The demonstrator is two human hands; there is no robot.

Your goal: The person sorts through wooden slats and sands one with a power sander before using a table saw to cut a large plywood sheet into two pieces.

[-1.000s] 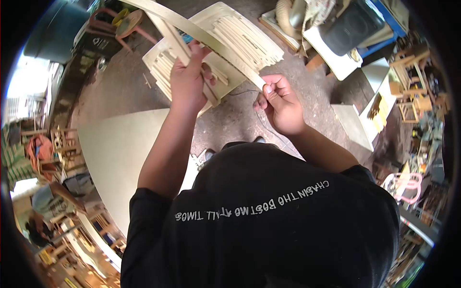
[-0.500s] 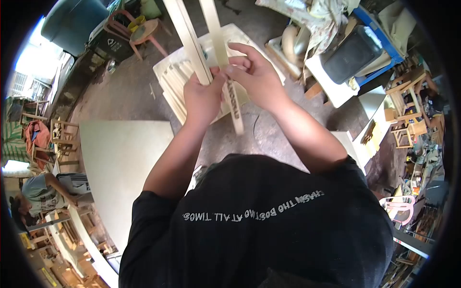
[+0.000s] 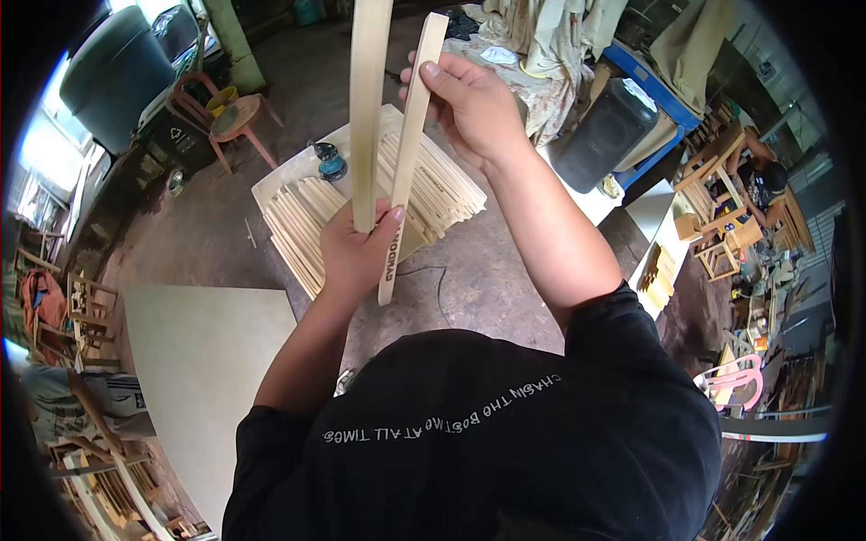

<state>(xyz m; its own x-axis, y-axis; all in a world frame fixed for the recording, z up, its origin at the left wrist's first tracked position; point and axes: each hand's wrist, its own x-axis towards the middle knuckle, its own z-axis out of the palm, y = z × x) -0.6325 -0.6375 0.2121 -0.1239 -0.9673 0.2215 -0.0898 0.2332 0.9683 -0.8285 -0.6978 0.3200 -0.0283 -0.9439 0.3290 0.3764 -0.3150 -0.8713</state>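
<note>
Over the pale table [image 3: 293, 173], left hand [image 3: 350, 248] clasping a plain strip [image 3: 368, 108] and a stamped strip [image 3: 410, 149] of wood, right hand [image 3: 478, 113] pinching the stamped strip's upper end, slats [image 3: 439, 187] and blue-and-black tool [image 3: 332, 166] on that table.

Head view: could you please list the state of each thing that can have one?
Left hand, closed on wood
Right hand, closed on wood
Plain wood, held in left hand
Stamped strip, held by both hands, lower end free
Loose strips, lying in piles
Chair, standing upright
Speaker, cannot tell if on
</note>
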